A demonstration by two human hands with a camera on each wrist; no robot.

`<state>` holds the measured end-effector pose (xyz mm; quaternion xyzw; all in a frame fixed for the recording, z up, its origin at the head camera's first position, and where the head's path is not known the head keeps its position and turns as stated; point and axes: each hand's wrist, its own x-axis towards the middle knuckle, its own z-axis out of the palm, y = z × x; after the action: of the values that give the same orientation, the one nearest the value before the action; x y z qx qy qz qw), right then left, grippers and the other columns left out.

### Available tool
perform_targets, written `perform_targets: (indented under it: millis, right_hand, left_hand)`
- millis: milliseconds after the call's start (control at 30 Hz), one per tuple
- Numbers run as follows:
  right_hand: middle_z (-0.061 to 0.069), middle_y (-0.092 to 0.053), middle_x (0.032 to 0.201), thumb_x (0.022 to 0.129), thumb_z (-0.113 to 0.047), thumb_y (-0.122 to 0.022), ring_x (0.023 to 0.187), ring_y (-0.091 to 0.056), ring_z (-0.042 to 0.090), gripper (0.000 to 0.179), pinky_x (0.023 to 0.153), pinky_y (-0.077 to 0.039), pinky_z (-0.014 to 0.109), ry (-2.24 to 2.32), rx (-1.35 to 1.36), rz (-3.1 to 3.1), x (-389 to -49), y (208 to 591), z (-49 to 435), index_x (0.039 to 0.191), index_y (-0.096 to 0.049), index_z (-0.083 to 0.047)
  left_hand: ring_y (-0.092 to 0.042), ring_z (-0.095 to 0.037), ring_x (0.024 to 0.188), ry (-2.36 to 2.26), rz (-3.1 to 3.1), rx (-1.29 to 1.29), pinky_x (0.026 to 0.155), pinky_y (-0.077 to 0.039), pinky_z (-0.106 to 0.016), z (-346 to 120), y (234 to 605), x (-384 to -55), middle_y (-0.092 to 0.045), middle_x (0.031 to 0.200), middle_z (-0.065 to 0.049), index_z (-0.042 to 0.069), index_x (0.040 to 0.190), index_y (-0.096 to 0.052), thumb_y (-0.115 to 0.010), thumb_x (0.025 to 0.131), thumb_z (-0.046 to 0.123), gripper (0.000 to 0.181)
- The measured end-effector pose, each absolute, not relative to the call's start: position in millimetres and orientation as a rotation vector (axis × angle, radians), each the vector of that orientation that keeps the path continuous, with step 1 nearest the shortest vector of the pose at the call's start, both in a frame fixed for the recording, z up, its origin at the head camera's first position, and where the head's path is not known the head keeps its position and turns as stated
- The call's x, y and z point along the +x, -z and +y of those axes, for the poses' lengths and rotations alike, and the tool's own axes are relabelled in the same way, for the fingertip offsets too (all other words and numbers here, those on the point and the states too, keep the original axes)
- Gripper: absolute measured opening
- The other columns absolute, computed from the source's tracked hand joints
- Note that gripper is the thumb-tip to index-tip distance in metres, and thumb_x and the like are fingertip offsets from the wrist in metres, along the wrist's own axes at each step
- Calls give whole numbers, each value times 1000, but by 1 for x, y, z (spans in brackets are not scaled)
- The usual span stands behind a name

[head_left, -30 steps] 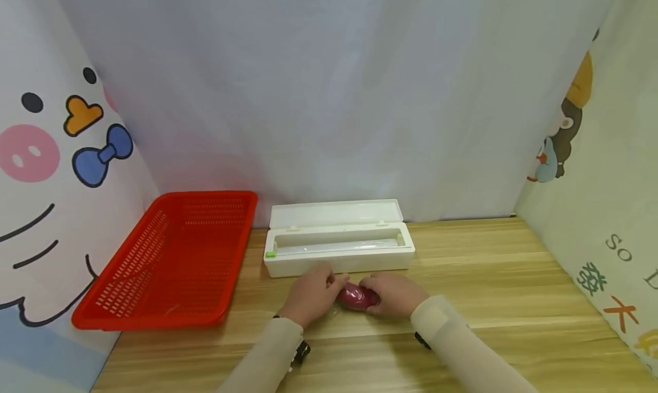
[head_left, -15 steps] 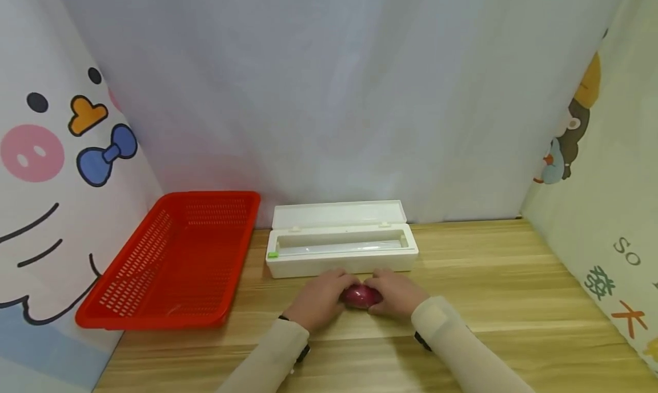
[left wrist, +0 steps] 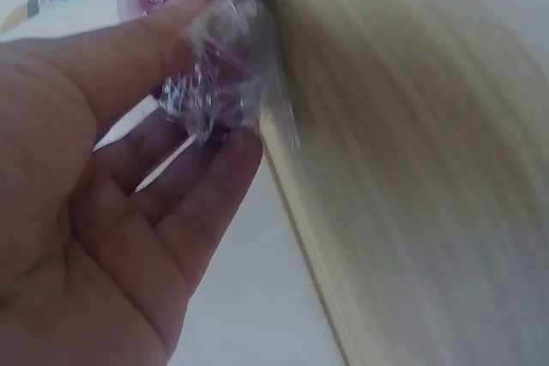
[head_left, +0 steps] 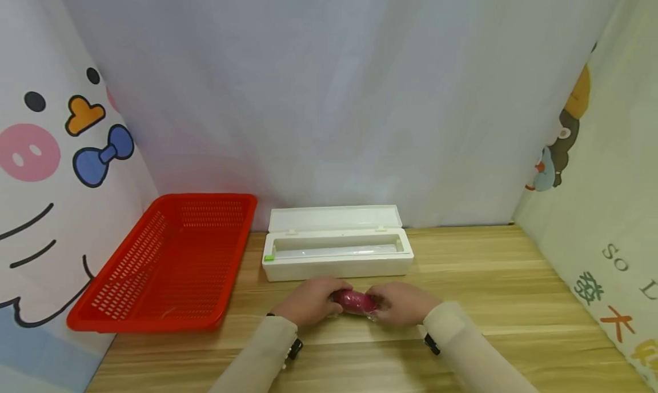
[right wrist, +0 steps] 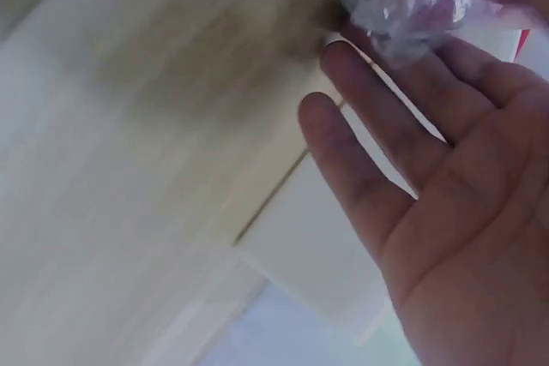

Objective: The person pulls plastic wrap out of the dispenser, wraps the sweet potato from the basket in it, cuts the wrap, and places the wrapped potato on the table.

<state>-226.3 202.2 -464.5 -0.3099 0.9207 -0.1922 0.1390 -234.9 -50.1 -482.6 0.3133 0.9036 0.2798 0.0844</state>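
A purplish-red oblong thing (head_left: 352, 301), wrapped in clear cling film, lies crosswise between my two hands in the head view. My left hand (head_left: 312, 303) holds its left end, thumb toward me and fingers on the far side. Crumpled film (left wrist: 225, 66) bunches between that thumb and the fingers in the left wrist view. At the other end, my right hand (head_left: 405, 303) pinches the wrapped tip, its outer fingers stretched out. The right wrist view shows gathered film (right wrist: 390, 6) at those fingers. Both ends of the thing are partly hidden by fingers and film.
Just beyond my hands stands a white cling film box (head_left: 339, 267), its lid (head_left: 334, 219) raised and a film roll (head_left: 336, 252) inside. A red plastic basket (head_left: 149, 324) sits to the left on the wooden table (head_left: 493, 301). Curtains and printed panels surround the table.
Both hands stay on the wrapped thing. The left hand moved in over its left end, then slightly back left; the right hand shifted slightly right. More of the thing's middle shows than half a second ago.
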Motion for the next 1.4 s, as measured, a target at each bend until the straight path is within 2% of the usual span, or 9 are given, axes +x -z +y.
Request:
perform_targets:
  millis: [100, 200, 333, 400, 633, 800, 967, 1267, 1400]
  right_hand:
    - [-9, -68, 95, 87, -24, -81, 86, -62, 7, 30, 80, -54, 34, 494, -913, 2657, -230, 465, 199, 112, -69, -15]
    - [-12, -59, 83, 82, -27, -87, 76, -54, 6, 29, 70, -48, 30, 412, -892, 2699, -231, 469, 193, 100, -65, -18]
    - [-12, -56, 80, 78, -29, -89, 74, -50, 7, 32, 66, -44, 29, 362, -871, 2764, -232, 475, 188, 93, -64, -18]
    - [-11, -57, 82, 78, -28, -90, 74, -50, 7, 31, 67, -45, 29, 411, -864, 2773, -234, 478, 189, 94, -65, -18]
    - [-11, -63, 88, 78, -27, -91, 78, -56, 6, 35, 72, -49, 29, 705, -770, 2683, -243, 489, 202, 102, -68, -16]
    - [-6, -62, 90, 77, -29, -91, 81, -58, 10, 44, 75, -51, 32, 796, -664, 2646, -245, 494, 203, 108, -64, -13]
    - [-7, -62, 91, 78, -32, -90, 82, -58, 9, 45, 77, -52, 35, 699, -666, 2668, -240, 489, 198, 108, -62, -14]
    - [-8, -60, 86, 82, -22, -81, 77, -56, 9, 32, 72, -50, 33, 548, -719, 2684, -235, 475, 195, 106, -60, -16]
    - [-10, -59, 84, 85, -25, -83, 76, -56, 8, 26, 72, -50, 33, 468, -746, 2780, -240, 481, 193, 98, -61, -19]
  left_hand:
    - [-62, -10, 114, -862, 2632, 903, 101, -51, -37, -55, 483, -237, -70, 125, 6, 21, 130, -67, -77, 94, 23, 37]
    - [-64, -15, 117, -918, 2575, 864, 100, -52, -40, -59, 483, -238, -71, 124, 1, 22, 121, -64, -76, 95, 27, 29]
    - [-64, -20, 121, -961, 2565, 839, 102, -51, -44, -60, 486, -239, -71, 126, -4, 25, 112, -58, -73, 97, 35, 23]
    - [-64, -21, 121, -982, 2581, 845, 102, -51, -44, -60, 488, -239, -71, 125, -3, 25, 112, -58, -71, 98, 37, 22]
    - [-61, -10, 99, -1010, 2620, 799, 90, -53, -36, -58, 491, -236, -66, 108, 9, 24, 117, -63, -76, 94, 36, 29]
    - [-63, -9, 100, -918, 2705, 791, 92, -54, -38, -52, 488, -229, -68, 109, 8, 20, 117, -61, -86, 83, 21, 42]
    - [-62, -9, 91, -845, 2793, 761, 86, -55, -35, -45, 489, -228, -68, 100, 8, 20, 111, -60, -89, 80, 16, 43]
    - [-61, -9, 92, -877, 2798, 748, 84, -54, -35, -49, 496, -233, -69, 101, 8, 19, 111, -68, -86, 80, 20, 36]
    - [-58, -15, 107, -778, 2848, 826, 94, -52, -39, -53, 494, -236, -66, 112, 3, 17, 116, -69, -83, 83, 27, 37]
